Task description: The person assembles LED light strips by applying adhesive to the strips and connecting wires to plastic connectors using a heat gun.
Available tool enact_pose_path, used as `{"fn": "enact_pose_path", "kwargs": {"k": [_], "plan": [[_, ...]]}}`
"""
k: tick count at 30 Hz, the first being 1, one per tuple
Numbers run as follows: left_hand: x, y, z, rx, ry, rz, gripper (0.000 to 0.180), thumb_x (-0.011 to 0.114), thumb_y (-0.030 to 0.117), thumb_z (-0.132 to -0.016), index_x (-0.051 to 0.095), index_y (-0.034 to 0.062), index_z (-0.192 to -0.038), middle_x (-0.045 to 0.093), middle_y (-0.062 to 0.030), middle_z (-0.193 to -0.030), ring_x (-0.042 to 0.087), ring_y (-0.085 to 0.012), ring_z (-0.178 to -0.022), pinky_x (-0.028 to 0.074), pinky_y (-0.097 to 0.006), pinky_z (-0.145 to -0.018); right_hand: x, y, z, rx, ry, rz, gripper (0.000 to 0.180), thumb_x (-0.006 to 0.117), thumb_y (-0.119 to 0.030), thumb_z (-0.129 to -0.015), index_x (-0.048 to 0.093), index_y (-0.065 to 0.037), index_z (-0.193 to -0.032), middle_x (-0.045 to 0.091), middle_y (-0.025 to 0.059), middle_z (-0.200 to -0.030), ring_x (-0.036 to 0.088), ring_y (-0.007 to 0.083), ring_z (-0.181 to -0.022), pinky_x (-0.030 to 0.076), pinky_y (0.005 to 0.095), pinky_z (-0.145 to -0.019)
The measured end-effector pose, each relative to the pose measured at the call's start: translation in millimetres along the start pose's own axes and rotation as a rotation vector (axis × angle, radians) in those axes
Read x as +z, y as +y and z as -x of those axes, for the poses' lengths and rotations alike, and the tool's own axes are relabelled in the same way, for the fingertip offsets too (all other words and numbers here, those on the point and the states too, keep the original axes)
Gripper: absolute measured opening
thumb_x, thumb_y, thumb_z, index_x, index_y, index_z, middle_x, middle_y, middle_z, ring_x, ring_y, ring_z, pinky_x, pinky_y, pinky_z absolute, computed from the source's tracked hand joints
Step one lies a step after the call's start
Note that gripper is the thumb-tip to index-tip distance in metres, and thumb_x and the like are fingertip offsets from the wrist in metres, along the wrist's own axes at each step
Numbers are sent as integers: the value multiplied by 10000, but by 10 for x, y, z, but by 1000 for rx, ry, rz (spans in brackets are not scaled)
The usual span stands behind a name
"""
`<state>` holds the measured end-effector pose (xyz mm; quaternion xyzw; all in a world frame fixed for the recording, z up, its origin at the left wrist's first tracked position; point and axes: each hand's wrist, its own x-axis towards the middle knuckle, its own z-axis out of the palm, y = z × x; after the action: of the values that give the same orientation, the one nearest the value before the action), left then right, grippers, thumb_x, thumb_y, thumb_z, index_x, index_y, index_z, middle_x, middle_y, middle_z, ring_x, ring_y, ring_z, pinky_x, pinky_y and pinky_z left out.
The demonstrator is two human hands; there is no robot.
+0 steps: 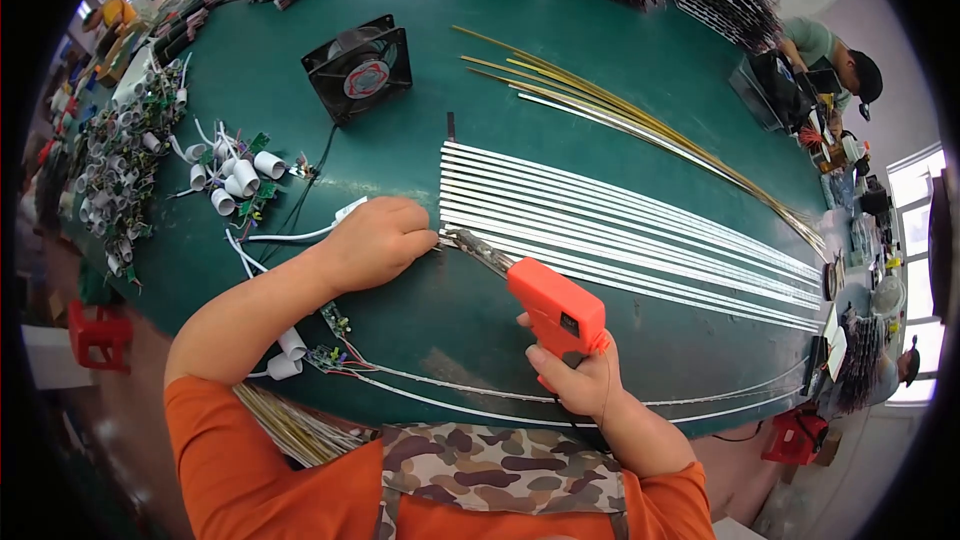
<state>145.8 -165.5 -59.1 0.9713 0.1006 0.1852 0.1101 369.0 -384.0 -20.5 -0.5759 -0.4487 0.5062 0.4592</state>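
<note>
My right hand (pixel 588 380) is wrapped round the handle of an orange-red soldering gun (pixel 556 308). Its metal tip reaches left to the ends of the white light strips (pixel 610 208), which lie side by side in a fan on the green table. Close by the tip, my left hand (pixel 382 245) is closed with thumb and fingers pinched together at the strip ends. What it pinches is too small and hidden to name. A white cable (pixel 295 237) runs under that hand from a cluster of white cylinders and green circuit boards (pixel 240 176).
A black fan (pixel 358 70) stands beyond my left hand. Yellow and white strips (pixel 620 115) lie farther back. More circuit boards (pixel 125 160) are heaped at left. Nearer me, two wired strips (pixel 470 395) curve along the table edge. Another person (pixel 840 60) sits at far right.
</note>
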Motion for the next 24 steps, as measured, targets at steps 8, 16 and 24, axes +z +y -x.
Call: {"fn": "enact_pose_path", "kwargs": {"k": [8, 16, 24], "plan": [[16, 37, 43, -83, 17, -1, 112, 626, 92, -718, 624, 53, -823, 542, -79, -747, 584, -284, -744, 483, -399, -637, -9, 81, -10, -104, -19, 70, 418, 665, -113, -846, 546, -20, -1236, 660, 74, -1088, 603, 139, -880, 487, 288, -768], [32, 0, 32, 32, 39, 20, 188, 661, 40, -694, 619, 20, -877, 541, -91, -786, 575, -283, -744, 479, -394, -627, 8, 100, -5, -33, -15, 100, 382, 672, -124, -839, 568, -26, -1193, 657, 60, -1015, 604, 147, -871, 483, 285, -757], [38, 2, 32, 49, 1, -17, 183, 645, 48, -695, 609, 4, -869, 525, -91, -786, 566, -278, -769, 483, -380, -667, 24, 87, -1, -22, 0, 106, 359, 680, -125, -833, 579, -23, -1162, 652, 64, -996, 607, 166, -870, 482, 302, -774]]}}
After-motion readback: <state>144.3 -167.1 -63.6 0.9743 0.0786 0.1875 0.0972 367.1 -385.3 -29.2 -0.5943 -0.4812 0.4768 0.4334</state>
